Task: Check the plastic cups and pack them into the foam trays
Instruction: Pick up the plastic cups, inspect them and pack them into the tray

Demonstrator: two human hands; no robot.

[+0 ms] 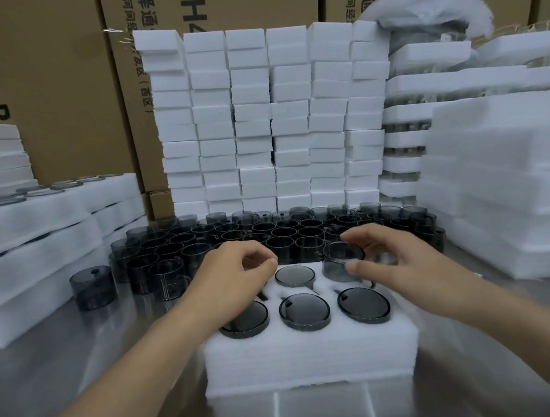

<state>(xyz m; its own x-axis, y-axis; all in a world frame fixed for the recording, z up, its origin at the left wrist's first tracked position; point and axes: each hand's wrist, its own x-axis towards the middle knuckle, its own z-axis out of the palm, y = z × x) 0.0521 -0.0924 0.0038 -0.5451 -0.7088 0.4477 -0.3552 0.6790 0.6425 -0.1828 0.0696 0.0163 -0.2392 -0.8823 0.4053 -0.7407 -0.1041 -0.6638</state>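
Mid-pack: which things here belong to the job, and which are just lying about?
Job: foam tray; cup in the grip of the right hand; left hand; loose cups behind the tray.
Lying about: cardboard boxes; foam stacks at back; filled trays at left.

— Where is the left hand (236, 273)?
— Over the back left corner of the foam tray (311, 357). Its fingers are curled, and the thumb tip is near the first finger. I can't tell if it holds anything.
— And the right hand (387, 257)?
— Over the tray's back right corner. Its thumb and fingers curl round a cup (336, 268).
— The arms?
— Both bare. They reach in from the tray's near side, one on each side.
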